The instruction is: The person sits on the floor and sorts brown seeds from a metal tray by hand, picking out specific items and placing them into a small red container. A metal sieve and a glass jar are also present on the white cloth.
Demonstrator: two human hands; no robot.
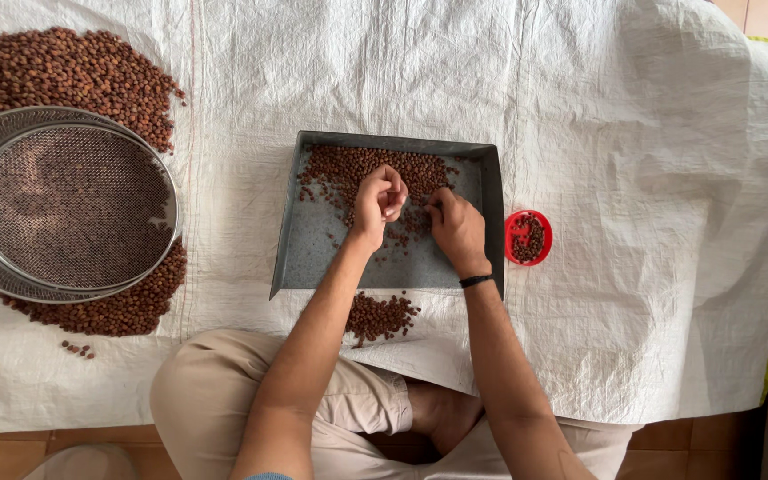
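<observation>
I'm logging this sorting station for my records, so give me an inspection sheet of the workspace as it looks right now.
Surface: white woven sheet spread over the floor, creased.
Job's things: grey metal tray holding small brown seeds, mostly at its far end; a small pile of seeds on the sheet at its near edge.
Clutter: round mesh sieve lying on a large seed heap; small red cup with a few seeds, right of the tray.
Hands: left hand loosely curled over the tray; right hand fingering seeds, black band at its wrist.
Cables: nothing seen.
Surroundings: tiled floor; person sits cross-legged.
</observation>
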